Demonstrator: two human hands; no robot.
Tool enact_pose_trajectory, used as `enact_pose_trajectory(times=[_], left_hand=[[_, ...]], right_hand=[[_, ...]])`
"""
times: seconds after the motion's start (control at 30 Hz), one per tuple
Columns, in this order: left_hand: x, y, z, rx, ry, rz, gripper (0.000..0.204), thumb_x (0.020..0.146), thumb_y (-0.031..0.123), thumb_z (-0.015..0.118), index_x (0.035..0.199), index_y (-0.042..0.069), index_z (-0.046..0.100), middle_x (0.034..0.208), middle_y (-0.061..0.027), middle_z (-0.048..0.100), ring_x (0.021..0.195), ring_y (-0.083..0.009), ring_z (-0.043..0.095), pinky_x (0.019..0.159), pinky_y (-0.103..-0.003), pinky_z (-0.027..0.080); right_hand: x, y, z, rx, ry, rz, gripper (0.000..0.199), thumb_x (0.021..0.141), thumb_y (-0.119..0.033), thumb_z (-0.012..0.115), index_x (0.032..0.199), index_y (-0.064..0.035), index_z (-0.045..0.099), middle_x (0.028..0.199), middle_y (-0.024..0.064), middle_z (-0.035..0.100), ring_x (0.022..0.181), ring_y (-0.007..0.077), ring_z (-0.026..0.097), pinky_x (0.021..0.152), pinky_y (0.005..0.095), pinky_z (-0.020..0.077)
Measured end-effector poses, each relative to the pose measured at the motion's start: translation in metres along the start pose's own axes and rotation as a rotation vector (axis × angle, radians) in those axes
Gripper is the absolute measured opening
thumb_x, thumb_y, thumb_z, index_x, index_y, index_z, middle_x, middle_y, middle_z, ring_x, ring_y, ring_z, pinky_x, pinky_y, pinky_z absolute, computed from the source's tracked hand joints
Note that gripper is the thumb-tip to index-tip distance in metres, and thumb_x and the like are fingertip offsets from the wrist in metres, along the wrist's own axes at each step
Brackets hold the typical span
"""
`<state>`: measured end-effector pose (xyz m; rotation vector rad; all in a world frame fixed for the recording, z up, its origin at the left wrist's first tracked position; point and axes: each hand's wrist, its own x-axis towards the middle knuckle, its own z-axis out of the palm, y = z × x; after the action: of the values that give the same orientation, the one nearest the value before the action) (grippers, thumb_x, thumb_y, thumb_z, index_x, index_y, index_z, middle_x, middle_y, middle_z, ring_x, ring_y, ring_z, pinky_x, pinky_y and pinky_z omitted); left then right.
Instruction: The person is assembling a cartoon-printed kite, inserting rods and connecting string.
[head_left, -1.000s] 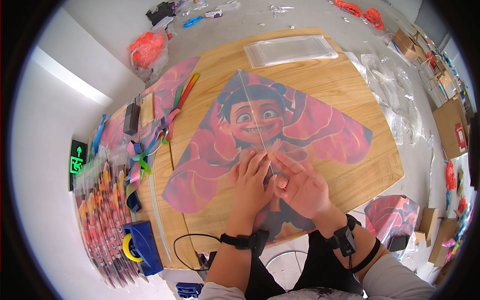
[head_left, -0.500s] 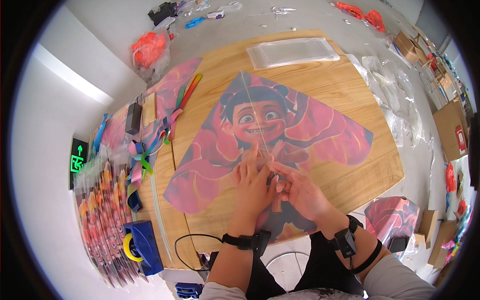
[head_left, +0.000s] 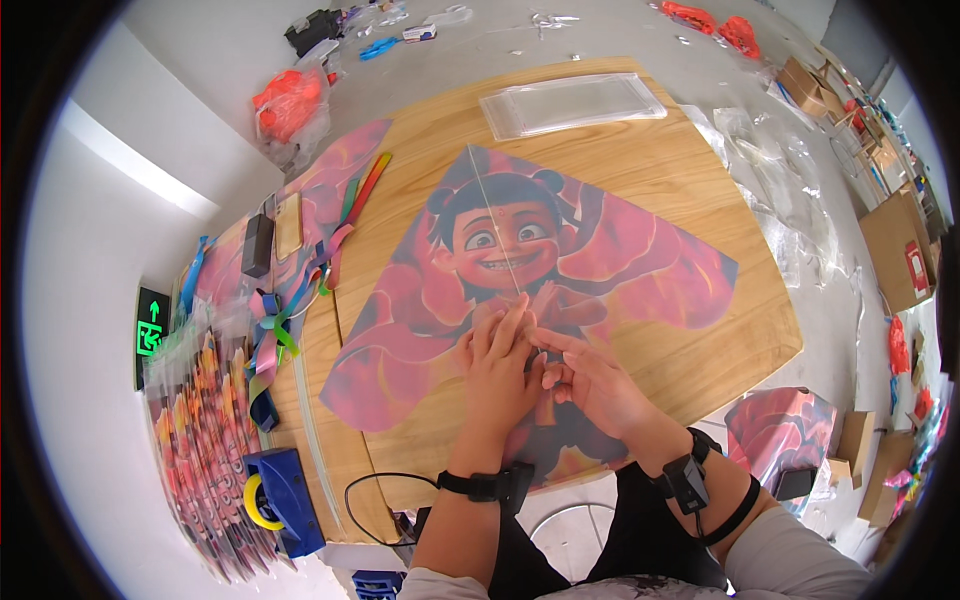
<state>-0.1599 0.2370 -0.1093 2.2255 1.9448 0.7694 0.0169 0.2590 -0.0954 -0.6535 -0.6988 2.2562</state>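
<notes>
A large kite (head_left: 640, 270), printed with a grinning cartoon child among red flames, lies spread on the wooden table. A thin pale rod (head_left: 492, 215) runs down its middle from the top point. My left hand (head_left: 497, 360) rests on the lower middle of the print, fingers stretched, their tips at the rod line. Beside it is my right hand (head_left: 590, 388), turned on its side; one finger reaches toward the left fingertips and the others curl in. Whatever sits between the curled fingers is hidden.
A clear plastic tray (head_left: 575, 105) lies at the far edge. On the left are colourful ribbons (head_left: 285, 335), a dark box (head_left: 257, 246), a phone (head_left: 289, 226), a blue tape dispenser (head_left: 288, 500) and a stack of packed kites (head_left: 205, 450). Plastic wrap (head_left: 790, 190) litters the floor.
My left fingertips have slid slightly right, onto the rod line. My right hand keeps nearly the same pose beside them. The whole view has shifted a little.
</notes>
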Motion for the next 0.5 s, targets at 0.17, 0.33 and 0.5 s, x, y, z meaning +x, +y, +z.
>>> enact_pose_trajectory(times=[0.17,0.33,0.5], left_hand=[[0.0007,0.0005,-0.0016,0.007,-0.01,-0.004,0.053,0.08,0.021,0.072,0.131,0.01,0.065,0.153,0.0006,0.049,0.134,-0.0264,0.048,0.108,-0.047,0.03],[0.001,-0.0008,-0.0007,-0.026,-0.025,-0.01,0.049,0.081,0.022,0.071,0.128,0.01,0.067,0.154,0.0007,0.049,0.136,-0.0276,0.047,0.109,-0.047,0.029],[0.0017,-0.0008,-0.0018,-0.015,-0.022,-0.009,0.049,0.081,0.021,0.072,0.128,0.01,0.067,0.153,0.0002,0.05,0.135,-0.0275,0.048,0.109,-0.047,0.03]], right_hand=[[0.0011,0.0,0.0005,-0.003,-0.007,0.002,0.053,0.104,-0.027,0.052,0.15,-0.0018,0.044,0.11,-0.0011,0.058,0.1,0.009,0.059,0.083,0.0302,0.0475],[0.0028,0.0017,0.0021,0.005,-0.002,0.009,0.054,0.104,-0.027,0.052,0.152,-0.0039,0.042,0.112,-0.0015,0.058,0.101,0.0082,0.058,0.085,0.0286,0.0447],[0.0038,0.003,0.0025,-0.007,-0.006,0.012,0.054,0.104,-0.03,0.052,0.151,-0.006,0.044,0.11,-0.0028,0.058,0.1,0.0076,0.057,0.085,0.0281,0.0413]])
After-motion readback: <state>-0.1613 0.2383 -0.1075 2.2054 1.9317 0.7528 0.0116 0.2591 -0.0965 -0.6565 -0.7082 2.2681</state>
